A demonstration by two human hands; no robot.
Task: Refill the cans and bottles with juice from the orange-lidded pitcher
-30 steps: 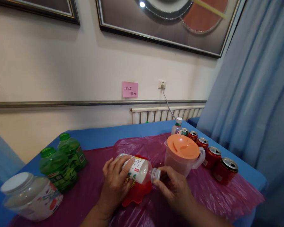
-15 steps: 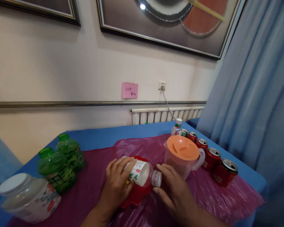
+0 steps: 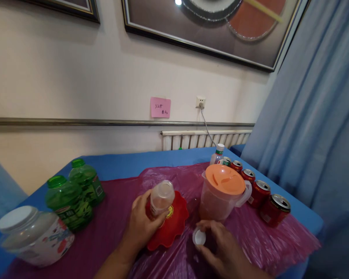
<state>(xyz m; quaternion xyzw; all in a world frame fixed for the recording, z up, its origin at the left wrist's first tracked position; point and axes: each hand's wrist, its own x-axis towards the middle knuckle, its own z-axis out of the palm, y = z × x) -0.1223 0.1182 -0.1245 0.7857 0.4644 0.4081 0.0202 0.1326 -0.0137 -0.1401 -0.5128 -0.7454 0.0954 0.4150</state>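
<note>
The left hand [image 3: 147, 217] is gripping the bottle [image 3: 162, 197] over the plate [image 3: 174, 224]; the right hand [image 3: 221, 244] is pinching the cap [image 3: 199, 237] near the plate.

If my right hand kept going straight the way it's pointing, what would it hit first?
Your right hand, holding the white cap, would probably meet the red dish first, though the hand's height above the table is unclear.

A clear bottle [image 3: 162, 197] tilts over the red dish [image 3: 176, 223], white cap [image 3: 200, 237] detached nearby
</note>
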